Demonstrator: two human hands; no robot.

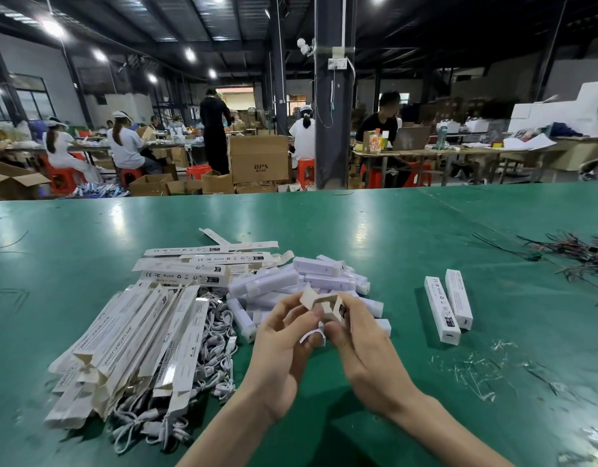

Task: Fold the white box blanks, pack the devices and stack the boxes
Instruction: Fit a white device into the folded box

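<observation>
My left hand and my right hand both grip one white box above the green table, its open end with raised flaps pointing away from me. Behind my hands lies a heap of pale white devices. A pile of flat white box blanks spreads out to the left, with more printed blanks behind it. Two closed packed boxes lie side by side on the right.
White cables lie bundled between the blanks and my left arm. Dark wire scraps sit at the far right and clear plastic scraps at the near right. Past the table edge are cartons, red stools and seated workers.
</observation>
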